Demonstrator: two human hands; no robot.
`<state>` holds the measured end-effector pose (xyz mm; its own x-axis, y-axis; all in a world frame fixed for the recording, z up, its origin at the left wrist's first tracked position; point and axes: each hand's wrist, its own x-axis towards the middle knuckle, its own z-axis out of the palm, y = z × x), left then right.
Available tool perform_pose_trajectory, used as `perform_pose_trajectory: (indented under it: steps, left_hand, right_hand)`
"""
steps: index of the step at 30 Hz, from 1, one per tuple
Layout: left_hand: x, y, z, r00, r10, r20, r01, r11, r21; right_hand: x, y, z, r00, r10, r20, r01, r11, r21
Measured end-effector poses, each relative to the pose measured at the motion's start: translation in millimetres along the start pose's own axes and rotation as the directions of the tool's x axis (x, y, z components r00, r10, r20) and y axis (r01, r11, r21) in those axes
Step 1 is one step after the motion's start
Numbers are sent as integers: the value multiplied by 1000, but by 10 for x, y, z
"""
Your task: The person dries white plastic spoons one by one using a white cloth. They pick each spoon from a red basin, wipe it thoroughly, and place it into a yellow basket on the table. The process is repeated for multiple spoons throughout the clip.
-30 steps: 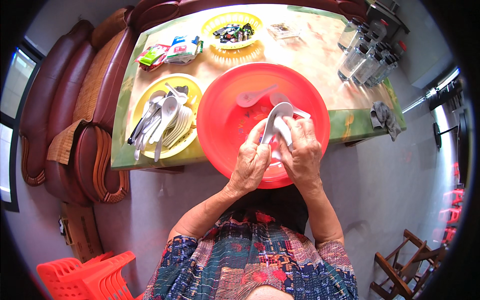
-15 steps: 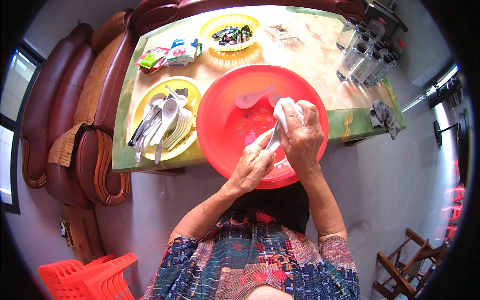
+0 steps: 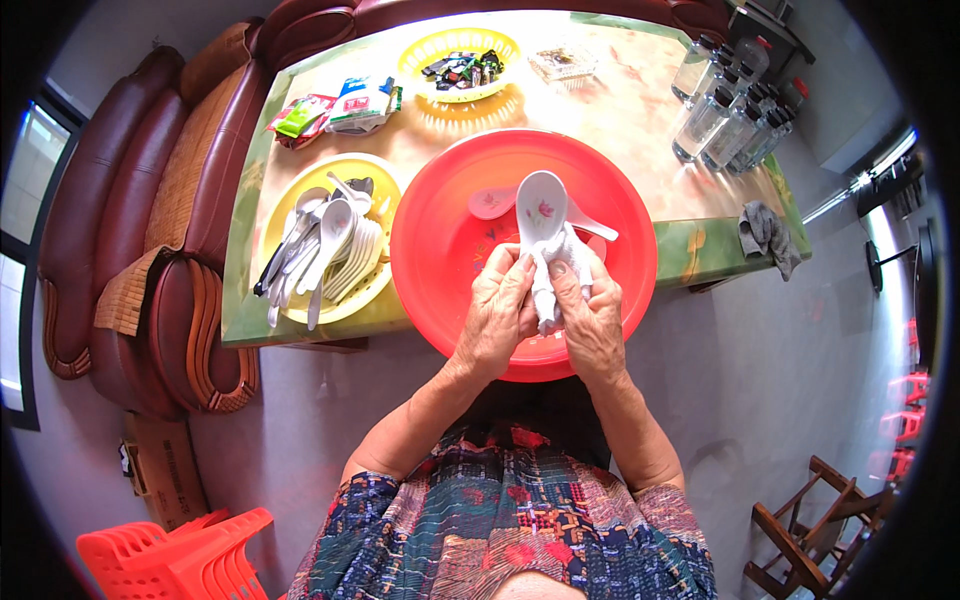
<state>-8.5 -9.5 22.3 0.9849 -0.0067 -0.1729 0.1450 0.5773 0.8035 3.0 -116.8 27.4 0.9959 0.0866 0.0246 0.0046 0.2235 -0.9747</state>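
firstly, we list one white spoon (image 3: 542, 203), pink flower inside its bowl, held up over the front half of a red basin (image 3: 420, 230), bowl pointing away from the body. its handle is largely wrapped in a white cloth (image 3: 573, 256).

item: left hand (image 3: 497, 310), fingers curled and grasping the spoon by its covered handle, thumb on the near side.
item: right hand (image 3: 592, 315), fingers gripping the cloth against the same handle, thumb pressed on top; we cannot tell how the hidden fingertips lie.

in the basin, we record two further spoons: a left one (image 3: 490, 203) and a right one (image 3: 594, 229), both partly hidden behind the held piece.

left of the basin, we enter a yellow basket (image 3: 378, 285) bearing a heap of spoons (image 3: 335, 230), mostly white. farther back on the table (image 3: 620, 110): a second basket (image 3: 425, 55), also yellow, with small dark packets (image 3: 463, 70); soft packages (image 3: 364, 105); a clear box (image 3: 563, 63). at the right, we note a cluster of clear bottles (image 3: 725, 120), mostly black-capped, and a grey rag (image 3: 767, 235) draped over the edge.
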Motion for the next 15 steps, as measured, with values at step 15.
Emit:
perform_pose_trajectory:
  steps: [15]
  left_hand:
    - [-110, 214, -156, 839, -322, 438, 282, 947, 155]
  right_hand:
    - [384, -273, -299, 956, -211, 205, 136, 936, 326]
